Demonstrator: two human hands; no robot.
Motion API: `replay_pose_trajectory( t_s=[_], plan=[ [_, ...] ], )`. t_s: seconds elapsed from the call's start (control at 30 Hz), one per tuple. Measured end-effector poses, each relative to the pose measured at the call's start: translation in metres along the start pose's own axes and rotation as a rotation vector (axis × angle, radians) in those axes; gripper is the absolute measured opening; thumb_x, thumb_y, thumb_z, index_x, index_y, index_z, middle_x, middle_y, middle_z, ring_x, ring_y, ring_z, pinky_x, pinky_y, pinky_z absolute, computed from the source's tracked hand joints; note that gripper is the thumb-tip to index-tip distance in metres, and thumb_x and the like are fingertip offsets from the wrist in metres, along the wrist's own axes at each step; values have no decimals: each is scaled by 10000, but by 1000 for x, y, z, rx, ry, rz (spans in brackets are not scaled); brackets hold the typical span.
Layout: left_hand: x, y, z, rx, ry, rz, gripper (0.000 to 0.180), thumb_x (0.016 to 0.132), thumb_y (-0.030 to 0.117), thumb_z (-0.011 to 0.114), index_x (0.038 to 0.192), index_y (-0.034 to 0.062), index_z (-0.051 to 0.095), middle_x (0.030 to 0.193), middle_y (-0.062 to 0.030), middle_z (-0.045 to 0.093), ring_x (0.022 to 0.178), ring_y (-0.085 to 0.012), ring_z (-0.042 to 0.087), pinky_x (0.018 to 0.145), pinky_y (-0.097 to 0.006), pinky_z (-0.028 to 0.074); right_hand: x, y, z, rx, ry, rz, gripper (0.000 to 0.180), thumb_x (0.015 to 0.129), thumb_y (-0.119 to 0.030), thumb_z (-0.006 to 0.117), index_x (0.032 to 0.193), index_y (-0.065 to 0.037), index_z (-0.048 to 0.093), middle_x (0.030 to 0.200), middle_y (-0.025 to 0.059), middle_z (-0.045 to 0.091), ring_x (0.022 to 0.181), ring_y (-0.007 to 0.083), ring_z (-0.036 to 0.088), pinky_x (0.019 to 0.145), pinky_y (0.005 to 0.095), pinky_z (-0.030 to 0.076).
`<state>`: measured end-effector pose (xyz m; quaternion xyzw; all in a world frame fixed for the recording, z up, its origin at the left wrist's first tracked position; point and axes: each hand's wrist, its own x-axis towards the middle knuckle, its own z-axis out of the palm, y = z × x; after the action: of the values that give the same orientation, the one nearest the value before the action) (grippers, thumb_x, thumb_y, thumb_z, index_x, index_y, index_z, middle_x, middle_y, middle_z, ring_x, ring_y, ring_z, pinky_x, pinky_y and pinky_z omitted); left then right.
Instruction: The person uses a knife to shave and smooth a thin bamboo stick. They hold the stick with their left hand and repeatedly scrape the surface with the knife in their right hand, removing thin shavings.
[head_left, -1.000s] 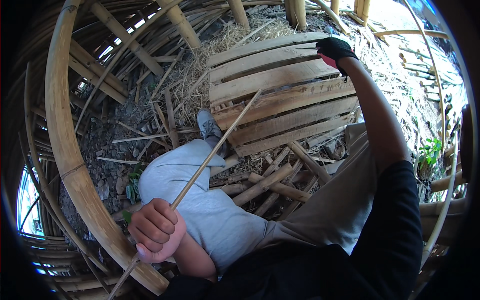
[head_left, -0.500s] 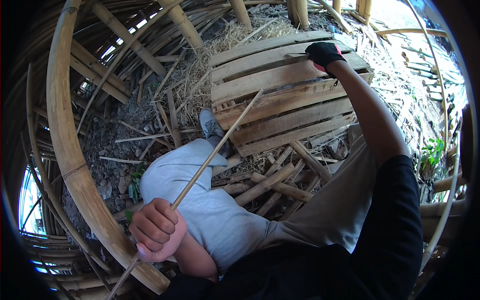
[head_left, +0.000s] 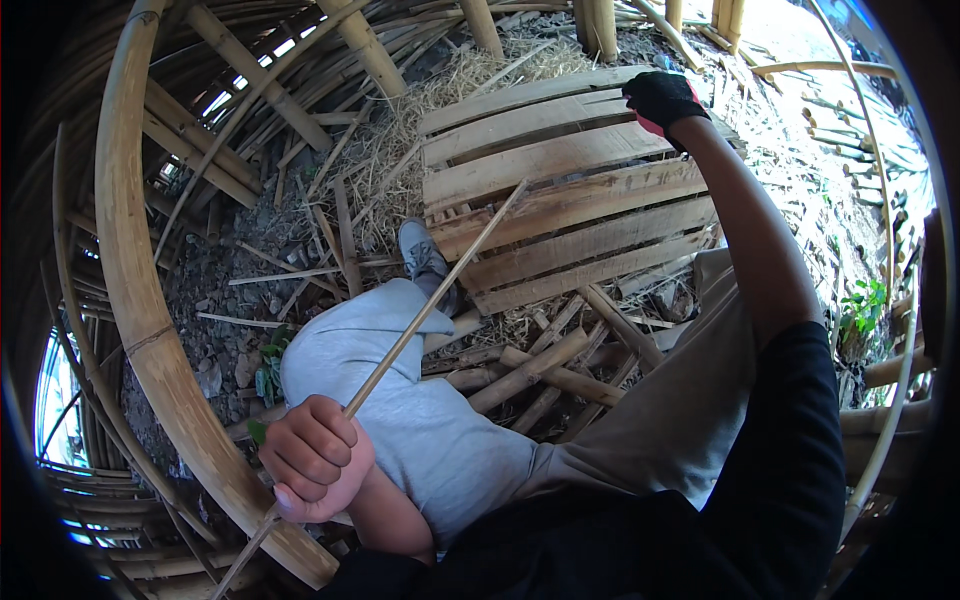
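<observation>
My bare left hand [head_left: 312, 458] is wrapped in a fist around a long, thin bamboo strip [head_left: 440, 288]. The strip slants up and away over my grey-clad knee, and its far tip overlaps the slatted wooden pallet [head_left: 530, 161] from this viewpoint. My right hand [head_left: 664, 103], in a black and red glove, is stretched out over the pallet's far right corner. Its fingers are curled closed, and what they hold is hidden by the glove.
A thick bamboo pole [head_left: 150, 340] curves along my left side. Cut bamboo pieces [head_left: 530, 370] lie between my legs and the pallet. Straw [head_left: 440, 120] and stones cover the ground beyond. Upright bamboo posts [head_left: 596, 30] stand at the back, and more poles lie at the right.
My right hand has shifted slightly right and up. A thin pointed thing that stuck out left of it no longer shows clearly. The left hand and strip stay put.
</observation>
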<state>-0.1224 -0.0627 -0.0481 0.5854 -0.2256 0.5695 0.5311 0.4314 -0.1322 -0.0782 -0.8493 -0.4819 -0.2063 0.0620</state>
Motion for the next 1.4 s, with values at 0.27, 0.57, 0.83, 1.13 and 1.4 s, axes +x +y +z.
replay_pose_trajectory(
  t_s=[0.27, 0.57, 0.83, 1.13, 1.4],
  plan=[
    [0, -1, 1, -7, 6, 2, 607, 990, 210, 465, 422, 183, 252, 372, 79, 228, 318, -50, 170, 419, -215, 194, -8, -47, -2, 181, 53, -96, 251, 910, -329, 640, 1103, -187, 718, 1023, 119, 729, 973, 331, 692, 836, 438, 551],
    [-2, -6, 7, 6, 71, 37, 583, 993, 227, 429, 437, 187, 259, 383, 78, 237, 331, -59, 184, 422, -225, 199, -115, -233, -88, 829, -216, -319, 243, 967, -255, 553, 1070, -92, 700, 1006, 185, 705, 916, 363, 699, 813, 435, 558],
    [-4, -3, 14, 27, 53, 57, 581, 995, 222, 422, 441, 180, 252, 382, 73, 241, 328, -59, 185, 416, -225, 199, -172, -257, -121, 841, 131, -602, 237, 941, -309, 622, 1063, -116, 686, 855, 136, 705, 784, 302, 713, 650, 444, 562],
    [1, -1, 22, 6, 20, 37, 597, 1000, 212, 453, 441, 174, 247, 379, 77, 236, 320, -57, 181, 405, -219, 191, -117, -215, -69, 430, -74, -381, 272, 999, -334, 531, 1044, -145, 720, 857, 132, 729, 783, 303, 730, 670, 433, 571],
    [0, -6, 19, 13, -17, 45, 601, 1002, 219, 467, 443, 171, 251, 384, 76, 224, 317, -52, 183, 400, -220, 188, -129, -214, -62, 583, -111, -516, 263, 1004, -302, 517, 1129, -173, 708, 980, 117, 725, 844, 313, 709, 728, 419, 558]
  ],
)
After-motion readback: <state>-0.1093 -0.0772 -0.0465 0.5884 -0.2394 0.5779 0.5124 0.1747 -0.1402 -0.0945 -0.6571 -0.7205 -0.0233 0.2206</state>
